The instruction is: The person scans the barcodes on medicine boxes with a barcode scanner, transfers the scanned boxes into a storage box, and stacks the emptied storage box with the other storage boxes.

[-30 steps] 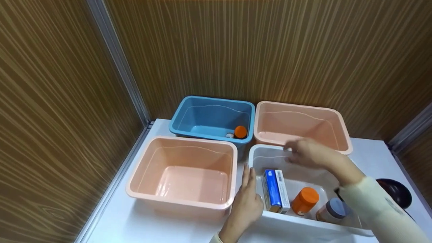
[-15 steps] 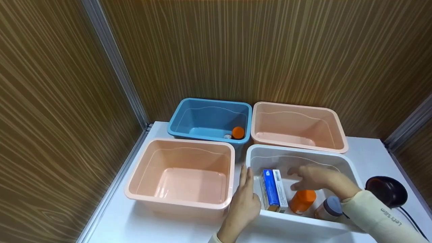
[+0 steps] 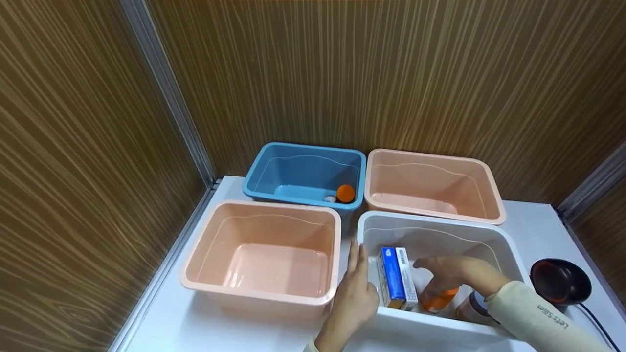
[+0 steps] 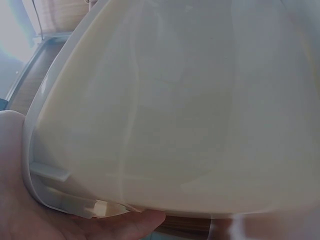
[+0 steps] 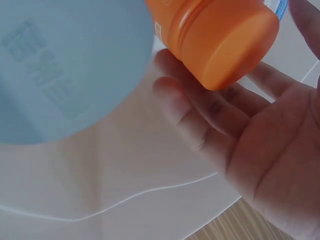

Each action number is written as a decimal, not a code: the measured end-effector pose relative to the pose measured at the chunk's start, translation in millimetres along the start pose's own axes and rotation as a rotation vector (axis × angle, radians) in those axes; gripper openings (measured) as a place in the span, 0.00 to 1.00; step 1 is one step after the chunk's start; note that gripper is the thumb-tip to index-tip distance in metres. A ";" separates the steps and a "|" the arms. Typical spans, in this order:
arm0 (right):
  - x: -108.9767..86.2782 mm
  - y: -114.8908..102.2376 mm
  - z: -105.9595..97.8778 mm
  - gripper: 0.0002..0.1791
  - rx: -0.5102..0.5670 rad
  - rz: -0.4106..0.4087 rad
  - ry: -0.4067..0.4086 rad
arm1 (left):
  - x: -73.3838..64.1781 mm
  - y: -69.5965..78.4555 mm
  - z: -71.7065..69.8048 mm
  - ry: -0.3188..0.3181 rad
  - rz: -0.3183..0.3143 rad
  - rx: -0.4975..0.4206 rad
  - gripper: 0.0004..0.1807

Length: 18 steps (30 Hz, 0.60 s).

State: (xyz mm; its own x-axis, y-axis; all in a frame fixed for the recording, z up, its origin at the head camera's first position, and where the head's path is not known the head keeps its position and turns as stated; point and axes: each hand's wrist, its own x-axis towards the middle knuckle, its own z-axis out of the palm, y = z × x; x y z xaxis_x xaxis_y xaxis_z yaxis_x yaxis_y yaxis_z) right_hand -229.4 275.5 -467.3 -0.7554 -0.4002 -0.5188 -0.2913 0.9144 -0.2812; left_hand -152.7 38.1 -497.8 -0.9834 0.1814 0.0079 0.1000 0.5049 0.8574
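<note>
In the head view, my right hand (image 3: 450,274) reaches into the white bin (image 3: 435,218) around an orange bottle (image 3: 441,301). The right wrist view shows the fingers spread along one side of the bottle's orange cap (image 5: 230,47), not closed on it. Beside the bottle stands a jar with a blue-grey lid (image 3: 478,304), partly hidden by my wrist. A blue box (image 3: 392,276) and a white box (image 3: 407,279) stand side by side at the bin's left. My left hand (image 3: 353,299) rests against the bin's left edge, its fingers extended; the left wrist view shows it touching the rim (image 4: 31,165).
A peach bin (image 3: 261,295) stands to the left, and another peach bin (image 3: 435,156) behind the white one. The blue bin (image 3: 315,147) at the back holds an orange-capped bottle (image 3: 346,193) and a small white item (image 3: 330,198). A black corded device (image 3: 562,281) sits at the right.
My right hand has come down from above the back of the white bin to the orange bottle, now partly covering it. The left hand has stayed at the bin's edge.
</note>
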 end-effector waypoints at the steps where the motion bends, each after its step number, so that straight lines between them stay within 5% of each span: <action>1: -0.7 0.2 -0.3 0.38 0.006 0.013 -0.011 | 0.1 0.2 0.1 0.000 0.000 -0.003 0.40; 9: -2.7 1.3 -0.5 0.35 0.011 0.067 0.003 | 0.4 0.5 1.6 0.009 0.006 0.006 0.40; 18: -2.4 3.3 -2.9 0.32 -0.060 -0.019 0.068 | -0.8 -1.6 1.2 0.018 0.027 0.023 0.39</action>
State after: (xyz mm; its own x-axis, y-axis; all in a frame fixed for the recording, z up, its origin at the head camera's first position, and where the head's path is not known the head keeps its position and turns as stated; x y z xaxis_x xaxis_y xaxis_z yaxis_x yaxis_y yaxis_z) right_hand -230.3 279.6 -464.6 -0.7868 -0.4143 -0.4574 -0.3392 0.9095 -0.2403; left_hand -152.0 38.1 -499.8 -0.9828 0.1802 0.0403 0.1299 0.5192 0.8447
